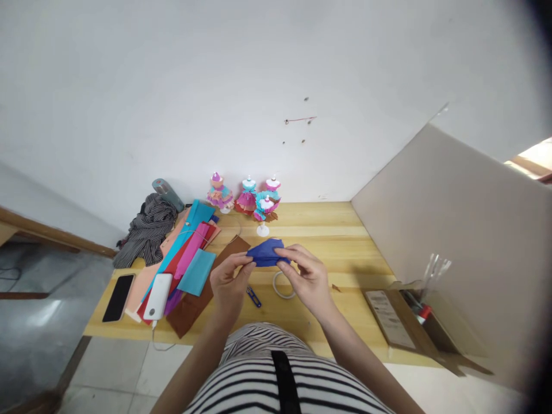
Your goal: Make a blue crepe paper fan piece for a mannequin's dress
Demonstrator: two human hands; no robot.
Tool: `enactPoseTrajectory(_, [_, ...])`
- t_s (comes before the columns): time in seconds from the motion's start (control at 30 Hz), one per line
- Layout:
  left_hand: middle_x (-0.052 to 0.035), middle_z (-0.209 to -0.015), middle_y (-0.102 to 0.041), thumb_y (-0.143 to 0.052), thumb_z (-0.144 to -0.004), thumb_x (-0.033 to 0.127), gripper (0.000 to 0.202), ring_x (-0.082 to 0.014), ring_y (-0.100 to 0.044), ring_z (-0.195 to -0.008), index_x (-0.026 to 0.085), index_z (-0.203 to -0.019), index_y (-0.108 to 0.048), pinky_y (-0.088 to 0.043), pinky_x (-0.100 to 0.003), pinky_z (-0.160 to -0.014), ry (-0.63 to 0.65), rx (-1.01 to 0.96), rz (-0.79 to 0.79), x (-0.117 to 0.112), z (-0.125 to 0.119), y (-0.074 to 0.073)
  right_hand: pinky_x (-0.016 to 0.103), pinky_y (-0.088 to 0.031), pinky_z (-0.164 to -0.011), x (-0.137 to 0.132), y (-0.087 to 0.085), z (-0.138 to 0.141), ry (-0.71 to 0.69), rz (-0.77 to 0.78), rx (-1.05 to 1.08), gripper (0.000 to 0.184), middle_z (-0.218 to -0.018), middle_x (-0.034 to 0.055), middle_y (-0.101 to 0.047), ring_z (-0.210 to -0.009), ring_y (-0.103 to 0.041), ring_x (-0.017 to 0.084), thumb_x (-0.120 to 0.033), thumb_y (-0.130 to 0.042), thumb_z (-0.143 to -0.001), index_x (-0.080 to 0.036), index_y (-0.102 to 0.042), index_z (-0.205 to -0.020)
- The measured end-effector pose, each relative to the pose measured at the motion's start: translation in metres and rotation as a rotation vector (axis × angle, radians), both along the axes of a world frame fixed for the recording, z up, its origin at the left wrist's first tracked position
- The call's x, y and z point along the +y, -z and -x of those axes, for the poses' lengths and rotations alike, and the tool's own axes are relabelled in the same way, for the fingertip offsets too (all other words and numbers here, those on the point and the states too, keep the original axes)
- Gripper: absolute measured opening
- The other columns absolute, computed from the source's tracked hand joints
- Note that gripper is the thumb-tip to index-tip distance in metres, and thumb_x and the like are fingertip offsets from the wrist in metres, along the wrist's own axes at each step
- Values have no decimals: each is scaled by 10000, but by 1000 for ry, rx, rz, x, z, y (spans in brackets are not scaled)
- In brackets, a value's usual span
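A folded piece of dark blue crepe paper (266,253) is stretched between my two hands above the table. My left hand (230,279) pinches its left end between thumb and fingers. At the right end, my right hand (308,276) grips the paper the same way. Below the hands lie a small blue-handled cutter or snips (253,296) and a white ring, perhaps a tape roll (283,286). Several miniature dress forms in ruffled paper dresses, one of them pink and peach (219,194), stand by the wall behind the paper.
Coloured paper sheets, a turquoise one (197,272) among them, cover the table's left side. A white power bank (157,296), a phone (118,298), a striped cloth (149,230) and a bottle (168,194) are there too. An open cardboard box (401,319) stands right, beside a partition (431,218).
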State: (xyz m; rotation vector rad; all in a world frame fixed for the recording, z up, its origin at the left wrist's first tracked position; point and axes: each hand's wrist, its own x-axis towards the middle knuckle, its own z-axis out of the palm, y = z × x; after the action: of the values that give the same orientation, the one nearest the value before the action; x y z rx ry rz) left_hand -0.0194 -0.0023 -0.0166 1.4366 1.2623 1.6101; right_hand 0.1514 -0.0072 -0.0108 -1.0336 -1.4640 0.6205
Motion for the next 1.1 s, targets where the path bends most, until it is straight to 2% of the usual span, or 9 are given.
enactPoseTrajectory(0.3, [-44, -898, -779, -719, -792, 176, 198, -163, -734, -773, 244, -973, -765, -618, -257, -693, 30, 236, -259, 5, 7, -9, 340, -556, -752, -2, -2, 3, 96, -74, -134, 153, -896, 60, -696, -835, -669, 196, -136, -617, -866, -233, -711, -938])
enactPoseTrajectory(0.57, [-66, -889, -770, -697, -812, 154, 176, -173, -735, -810, 213, -965, -762, -615, -271, -749, -67, 442, -389, 8, 10, 0, 353, -560, -747, 0, -6, 7, 161, -62, -186, 142, -881, 64, -712, -836, -679, 214, -145, -579, -873, -231, -690, -898])
enactPoseTrajectory(0.73, [-24, -770, -753, -678, -830, 177, 115, -165, -720, -761, 231, -901, -751, -608, -313, -767, -77, 512, -491, 11, 12, -4, 336, -559, -709, -2, -4, 8, 141, -30, -171, 121, -836, 51, -729, -780, -689, 206, -148, -587, -868, -226, -678, -884])
enactPoseTrajectory(0.8, [-20, -760, -750, -687, -820, 180, 95, -182, -713, -806, 240, -867, -744, -602, -333, -761, -70, 503, -499, 11, 14, -5, 338, -557, -704, -5, -5, 9, 136, -50, -176, 123, -839, 53, -725, -784, -686, 206, -146, -587, -870, -230, -677, -883])
enactPoseTrajectory(0.9, [-61, -969, -754, -710, -805, 238, 106, -223, -678, -996, 238, -910, -728, -569, -392, -858, -49, 407, -369, 10, 19, -5, 340, -556, -694, -7, -6, 9, 151, -77, -179, 124, -826, 51, -716, -775, -681, 205, -145, -583, -873, -232, -671, -881])
enactPoseTrajectory(0.97, [-106, -1156, -697, -714, -800, 350, 333, -236, -645, -1076, 230, -1108, -670, -530, -417, -929, -27, 232, -199, 7, 23, -4, 347, -555, -707, -6, -5, 10, 194, -92, -172, 115, -826, 49, -714, -777, -681, 206, -143, -594, -867, -231, -668, -876])
enactPoseTrajectory(1.0, [-120, -1179, -678, -702, -797, 424, 461, -231, -645, -1064, 222, -1203, -615, -524, -409, -930, -14, 107, -118, 6, 25, -3, 351, -554, -719, -5, -5, 10, 223, -102, -165, 113, -831, 49, -713, -785, -681, 207, -139, -602, -861, -231, -666, -874])
enactPoseTrajectory(1.03, [-119, -1137, -682, -681, -793, 491, 554, -217, -656, -1011, 209, -1257, -571, -530, -387, -904, 6, -27, -37, 5, 25, -2, 354, -553, -729, -3, -3, 11, 249, -116, -159, 115, -837, 48, -712, -795, -681, 209, -134, -607, -856, -231, -665, -874])
enactPoseTrajectory(1.1, [-72, -928, -694, -652, -777, 573, 589, -166, -662, -813, 181, -1211, -583, -546, -320, -783, 82, -270, 160, 3, 21, -2, 359, -551, -747, 1, -1, 13, 282, -145, -151, 124, -854, 48, -709, -815, -679, 210, -124, -612, -851, -233, -663, -882])
